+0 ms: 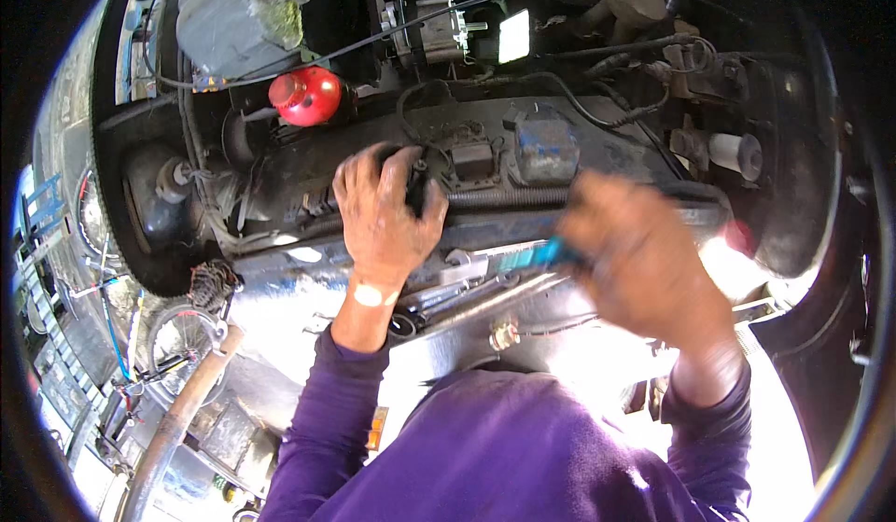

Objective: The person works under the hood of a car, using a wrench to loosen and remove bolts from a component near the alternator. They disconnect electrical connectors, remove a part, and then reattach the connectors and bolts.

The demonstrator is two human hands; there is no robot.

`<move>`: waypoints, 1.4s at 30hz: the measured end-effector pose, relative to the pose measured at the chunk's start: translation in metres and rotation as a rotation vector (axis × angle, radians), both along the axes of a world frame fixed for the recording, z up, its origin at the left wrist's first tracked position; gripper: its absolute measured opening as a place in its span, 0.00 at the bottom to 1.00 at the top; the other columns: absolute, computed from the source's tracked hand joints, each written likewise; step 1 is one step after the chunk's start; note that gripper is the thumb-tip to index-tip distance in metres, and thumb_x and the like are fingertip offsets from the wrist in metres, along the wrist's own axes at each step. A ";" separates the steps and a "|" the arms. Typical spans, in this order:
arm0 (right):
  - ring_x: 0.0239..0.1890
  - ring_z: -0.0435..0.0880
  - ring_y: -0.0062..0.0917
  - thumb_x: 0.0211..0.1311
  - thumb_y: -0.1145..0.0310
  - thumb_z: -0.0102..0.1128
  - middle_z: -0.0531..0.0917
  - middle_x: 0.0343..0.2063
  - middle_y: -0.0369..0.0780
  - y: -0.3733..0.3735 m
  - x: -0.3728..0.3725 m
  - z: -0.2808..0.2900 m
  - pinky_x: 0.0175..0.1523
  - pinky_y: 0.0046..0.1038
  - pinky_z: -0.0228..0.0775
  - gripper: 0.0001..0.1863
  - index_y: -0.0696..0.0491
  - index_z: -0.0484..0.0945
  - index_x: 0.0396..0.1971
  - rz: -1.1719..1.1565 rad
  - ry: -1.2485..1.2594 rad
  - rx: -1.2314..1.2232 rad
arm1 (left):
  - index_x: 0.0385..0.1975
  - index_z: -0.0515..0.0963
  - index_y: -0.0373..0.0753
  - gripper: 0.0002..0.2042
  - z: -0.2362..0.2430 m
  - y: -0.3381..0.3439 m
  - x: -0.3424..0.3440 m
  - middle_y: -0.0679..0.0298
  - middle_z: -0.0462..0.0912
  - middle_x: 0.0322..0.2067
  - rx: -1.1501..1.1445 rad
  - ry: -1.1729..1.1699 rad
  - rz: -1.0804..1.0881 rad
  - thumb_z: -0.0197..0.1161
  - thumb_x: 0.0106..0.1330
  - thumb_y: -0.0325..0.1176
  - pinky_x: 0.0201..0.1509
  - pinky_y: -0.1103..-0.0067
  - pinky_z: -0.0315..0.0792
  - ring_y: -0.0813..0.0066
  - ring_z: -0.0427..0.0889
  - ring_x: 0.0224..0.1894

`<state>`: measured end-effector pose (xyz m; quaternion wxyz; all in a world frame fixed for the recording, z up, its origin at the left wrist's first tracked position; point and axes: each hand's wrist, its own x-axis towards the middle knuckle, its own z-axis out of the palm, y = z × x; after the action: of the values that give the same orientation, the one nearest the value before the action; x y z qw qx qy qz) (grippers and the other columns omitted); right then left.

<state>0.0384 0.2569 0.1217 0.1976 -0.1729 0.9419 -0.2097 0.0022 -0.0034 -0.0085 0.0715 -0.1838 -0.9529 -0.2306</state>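
Note:
My left hand (385, 214) is over the dark vehicle panel (308, 172), its fingers and thumb curled around a small dark part (418, 186) whose kind I cannot make out. My right hand (644, 261) is smeared by motion, to the right of and nearer than a blue-stained box (545, 152). A teal object (546, 254), like a brush or a tool handle, sticks out leftward from its closed fingers. Beneath it, several metal wrenches (457, 300) lie along the ledge between my arms.
A red round container (308, 96) sits at the back left, below a grey tank-like part (224, 23). Cables cross over a metal motor-like unit (437, 32). A black corrugated hose (513, 198) runs across the panel. A bicycle (182, 354) stands at the lower left, beyond a rusty pipe (177, 424).

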 end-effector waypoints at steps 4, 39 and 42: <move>0.45 0.80 0.37 0.54 0.67 0.69 0.79 0.39 0.41 -0.040 0.092 -0.011 0.52 0.42 0.71 0.10 0.51 0.85 0.37 -0.028 -0.041 0.102 | 0.46 0.81 0.41 0.19 -0.001 -0.002 0.002 0.55 0.79 0.46 0.008 0.030 0.002 0.69 0.54 0.37 0.64 0.58 0.66 0.51 0.76 0.53; 0.30 0.89 0.34 0.55 0.66 0.58 0.87 0.25 0.43 -0.049 0.137 -0.067 0.31 0.35 0.79 0.08 0.52 0.84 0.23 0.291 -0.237 -0.089 | 0.49 0.80 0.30 0.18 -0.001 0.074 -0.135 0.51 0.84 0.45 0.246 -0.208 -0.036 0.70 0.62 0.33 0.56 0.69 0.75 0.53 0.85 0.49; 0.32 0.89 0.34 0.57 0.65 0.58 0.87 0.26 0.44 -0.049 0.137 -0.066 0.31 0.36 0.80 0.09 0.53 0.84 0.24 0.318 -0.320 -0.065 | 0.49 0.81 0.30 0.16 -0.002 0.089 -0.155 0.54 0.88 0.41 0.372 -0.253 -0.042 0.70 0.65 0.31 0.52 0.74 0.75 0.66 0.85 0.43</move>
<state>0.1755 0.2075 0.0557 0.3695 -0.2899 0.8522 -0.2308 -0.1530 0.0851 -0.0108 -0.0207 -0.1567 -0.8913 -0.4250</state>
